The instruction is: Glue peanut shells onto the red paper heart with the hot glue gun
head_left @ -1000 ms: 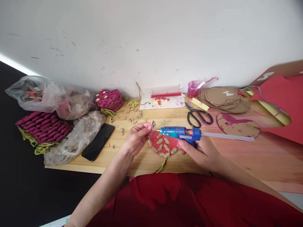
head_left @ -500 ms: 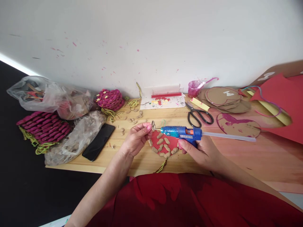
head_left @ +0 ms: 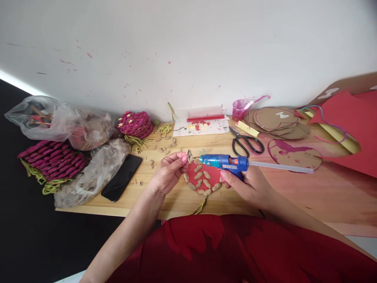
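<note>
Between the thumb and fingers of my left hand point(head_left: 171, 171) is a peanut shell point(head_left: 189, 155), held up above the table. My right hand point(head_left: 250, 184) is wrapped round the handle of a blue glue gun point(head_left: 224, 162). The gun's nozzle points left and is right at the peanut shell; whether they touch I cannot tell. A long translucent glue stick point(head_left: 279, 167) sticks out of its back. Below lies a red piece point(head_left: 192, 171) with several peanuts point(head_left: 207, 183) on it, partly hidden by the gun. A yellow-green yarn tassel point(head_left: 201, 206) hangs at its lower edge.
Loose peanuts point(head_left: 165, 151) and a black phone point(head_left: 121, 177) lie to the left, beside plastic bags point(head_left: 97, 173) and magenta peanut pieces point(head_left: 53, 160). Scissors point(head_left: 247, 142), a pink-stained cup point(head_left: 240, 110), cardboard shapes point(head_left: 275, 120) and red sheets point(head_left: 347, 129) are right. Star-strewn paper point(head_left: 202, 127) lies behind.
The back of the glue gun has shifted slightly left and its glue stick tilts a little differently. My left hand still holds the peanut shell at the nozzle. The whole view has shifted slightly.
</note>
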### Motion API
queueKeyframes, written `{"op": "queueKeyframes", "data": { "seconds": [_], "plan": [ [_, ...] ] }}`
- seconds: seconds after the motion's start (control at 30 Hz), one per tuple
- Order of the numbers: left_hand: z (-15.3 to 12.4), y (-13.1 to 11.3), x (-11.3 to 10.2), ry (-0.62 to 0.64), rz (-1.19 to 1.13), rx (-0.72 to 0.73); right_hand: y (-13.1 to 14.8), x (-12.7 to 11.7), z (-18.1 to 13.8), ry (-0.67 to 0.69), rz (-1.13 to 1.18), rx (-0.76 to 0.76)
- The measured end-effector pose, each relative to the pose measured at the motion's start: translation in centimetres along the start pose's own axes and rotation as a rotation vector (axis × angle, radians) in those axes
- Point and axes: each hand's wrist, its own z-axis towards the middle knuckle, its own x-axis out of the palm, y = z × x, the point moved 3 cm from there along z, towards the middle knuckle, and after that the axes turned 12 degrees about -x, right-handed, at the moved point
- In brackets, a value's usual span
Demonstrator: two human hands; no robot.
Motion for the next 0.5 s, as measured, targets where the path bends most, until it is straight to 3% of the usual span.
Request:
{"op": "queueKeyframes", "data": {
  "seconds": [0.13,0.27,0.37,0.5],
  "plan": [
    [0.0,-0.5,0.0,0.008,0.224,0.086,-1.1,-0.3,0.4,-0.154,0.100,0.122],
    [0.1,-1.4,0.7,0.068,0.712,0.252,-2.3,-0.5,0.9,-0.296,0.267,0.239],
    [0.4,-1.8,1.7,0.170,1.041,0.413,-3.2,-0.4,1.2,-0.338,0.255,0.249],
    [1.5,-1.6,2.7,0.316,1.298,0.546,-4.4,0.2,1.2,-0.347,0.241,0.263]
  ]
}}
